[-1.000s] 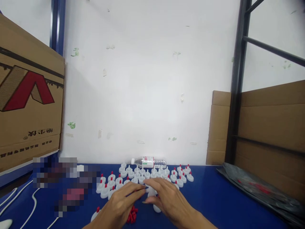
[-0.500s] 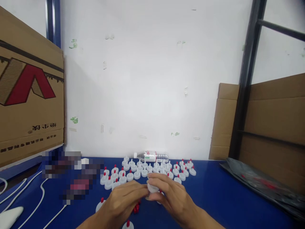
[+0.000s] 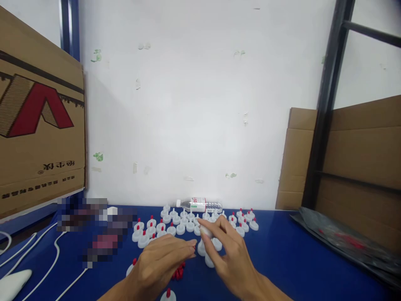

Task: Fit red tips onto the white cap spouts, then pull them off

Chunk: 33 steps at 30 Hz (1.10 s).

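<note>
My right hand (image 3: pixel 233 253) pinches a white nozzle cap (image 3: pixel 205 230) between thumb and fingers, above other white caps standing on the blue table. To its left, my left hand (image 3: pixel 164 259) has its fingers pressed together, with a speck of a small red tip (image 3: pixel 194 247) showing at the fingertips. A small pile of red tips (image 3: pixel 178 272) lies below the left hand, partly covered by it. Rows of white nozzle caps (image 3: pixel 181 228) stand beyond both hands; those at the sides wear red tips, while several in the middle are bare.
A clear plastic bottle (image 3: pixel 197 205) lies on its side against the wall. White cables (image 3: pixel 56 251) run across the left of the blue table (image 3: pixel 275 259). A printed carton (image 3: pixel 40 146) stands at left; grey plastic bags (image 3: pixel 347 242) and cardboard (image 3: pixel 360 154) are at right.
My hands have moved apart. The right has shifted slightly up and away with a white nozzle cap in its fingers, uncovering white caps below it.
</note>
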### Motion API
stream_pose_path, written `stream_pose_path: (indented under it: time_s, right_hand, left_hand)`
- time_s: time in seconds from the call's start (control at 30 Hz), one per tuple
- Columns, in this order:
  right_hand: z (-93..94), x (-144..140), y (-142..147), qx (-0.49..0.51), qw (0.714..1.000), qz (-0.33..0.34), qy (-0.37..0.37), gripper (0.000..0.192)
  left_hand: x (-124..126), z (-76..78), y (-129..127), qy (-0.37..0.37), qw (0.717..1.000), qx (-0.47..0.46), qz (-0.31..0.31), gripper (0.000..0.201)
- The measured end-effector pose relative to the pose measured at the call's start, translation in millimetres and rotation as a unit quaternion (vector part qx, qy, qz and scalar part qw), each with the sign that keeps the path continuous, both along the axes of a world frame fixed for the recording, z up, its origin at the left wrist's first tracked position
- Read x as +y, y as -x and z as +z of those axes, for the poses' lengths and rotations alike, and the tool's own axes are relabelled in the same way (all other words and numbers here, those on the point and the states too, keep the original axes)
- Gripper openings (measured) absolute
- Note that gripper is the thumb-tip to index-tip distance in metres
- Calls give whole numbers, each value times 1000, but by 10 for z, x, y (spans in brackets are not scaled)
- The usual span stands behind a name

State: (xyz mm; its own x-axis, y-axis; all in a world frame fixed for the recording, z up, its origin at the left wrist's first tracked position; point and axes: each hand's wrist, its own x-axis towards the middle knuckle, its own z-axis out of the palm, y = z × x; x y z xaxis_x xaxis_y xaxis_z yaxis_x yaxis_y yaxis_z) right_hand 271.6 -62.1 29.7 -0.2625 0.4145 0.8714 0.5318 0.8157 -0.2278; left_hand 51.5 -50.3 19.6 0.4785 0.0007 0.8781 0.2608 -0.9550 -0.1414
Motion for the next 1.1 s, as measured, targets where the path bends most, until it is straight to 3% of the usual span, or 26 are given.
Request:
stream_pose_path:
  time_s: [0.27,0.5,0.57,0.73,0.83,0.9,1.0,1.1]
  right_hand:
    - [-55,-12,82,20,997,-14,79,30]
    - [-169,-36,108,19,991,37,130,32]
    - [-227,-46,91,1,990,40,134,42]
    - [-310,2,68,-46,984,46,164,97]
    - [-289,44,67,-48,982,41,178,82]
    - [-254,49,69,-54,979,47,191,72]
    - [-193,27,76,-71,974,87,198,68]
    - [-153,11,80,-70,974,126,176,63]
  left_hand:
    - [-31,-15,50,-21,998,40,36,28]
    - [-46,61,-72,6,1000,-27,10,15]
    - [-52,50,-92,38,997,-48,40,15]
    - [-39,-32,-44,68,988,-36,131,38]
    - [13,-59,-3,50,989,-44,134,42]
    - [45,-69,9,78,987,-47,131,42]
    - [65,-111,16,130,979,-32,155,52]
    - [68,-185,30,115,978,-9,175,57]
